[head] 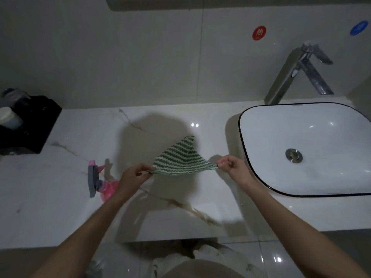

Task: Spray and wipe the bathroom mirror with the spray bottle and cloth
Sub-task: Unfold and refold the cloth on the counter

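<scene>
The striped cloth (181,160) hangs taut between the left hand (133,177) and right hand (233,167), each pinching a corner; it looks light, limp, best bunched before wiping. The spray bottle (102,182) lies on the counter (60,187) just beside the left hand

My two forearms are bare from the elbows down, with no sleeves, watch or rings showing. My left hand (133,177) and right hand (235,167) are bare too. Below the worktop (60,197) edge, pale light-coloured clothing shows.
</scene>
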A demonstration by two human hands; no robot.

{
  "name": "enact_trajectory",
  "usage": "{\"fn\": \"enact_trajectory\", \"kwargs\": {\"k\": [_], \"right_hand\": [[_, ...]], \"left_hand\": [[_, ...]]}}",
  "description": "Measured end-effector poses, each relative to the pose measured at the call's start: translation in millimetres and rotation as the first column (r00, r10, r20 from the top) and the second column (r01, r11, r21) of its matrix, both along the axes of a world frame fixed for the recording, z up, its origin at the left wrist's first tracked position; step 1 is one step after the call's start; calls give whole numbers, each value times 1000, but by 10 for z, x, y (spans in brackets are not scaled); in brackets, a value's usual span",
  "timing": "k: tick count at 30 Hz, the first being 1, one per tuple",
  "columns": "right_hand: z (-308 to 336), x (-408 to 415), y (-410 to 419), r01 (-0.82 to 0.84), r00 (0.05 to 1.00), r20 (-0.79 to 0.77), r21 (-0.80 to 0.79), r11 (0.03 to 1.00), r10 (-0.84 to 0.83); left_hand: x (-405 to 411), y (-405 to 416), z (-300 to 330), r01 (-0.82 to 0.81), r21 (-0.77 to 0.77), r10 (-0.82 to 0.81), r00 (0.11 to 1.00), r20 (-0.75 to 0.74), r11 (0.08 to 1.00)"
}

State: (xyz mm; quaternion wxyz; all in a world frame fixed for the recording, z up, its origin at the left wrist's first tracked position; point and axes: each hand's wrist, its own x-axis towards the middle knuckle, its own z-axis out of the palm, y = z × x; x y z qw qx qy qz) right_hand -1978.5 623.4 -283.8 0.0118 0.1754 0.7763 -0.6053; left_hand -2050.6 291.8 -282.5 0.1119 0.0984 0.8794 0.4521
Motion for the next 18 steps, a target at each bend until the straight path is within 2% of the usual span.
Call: {"fn": "enact_trajectory", "kwargs": {"k": [4, 8, 10, 13, 15, 18], "right_hand": [[-125, 204, 7, -110, 994, 20, 78, 991, 109], [-200, 413, -7, -241, 970, 87, 247, 939, 227], [-232, 517, -50, -292, 956, 120, 290, 911, 268], [-263, 646, -126, -373, 928, 159, 349, 860, 338], [-278, 697, -154, -402, 914, 137, 440, 803, 382], [-367, 727, -156, -373, 898, 42, 602, 706, 439]], "left_hand": [[169, -88, -138, 76, -86, -78, 997, -23, 993], [374, -178, -255, 138, -184, -143, 990, -9, 973], [464, -209, -309, 226, -280, -259, 962, -89, 933], [572, -220, -360, 322, -437, -453, 860, -237, 840], [618, -232, -403, 346, -463, -501, 823, -268, 816], [680, -242, -426, 363, -490, -526, 814, -246, 792]]}}
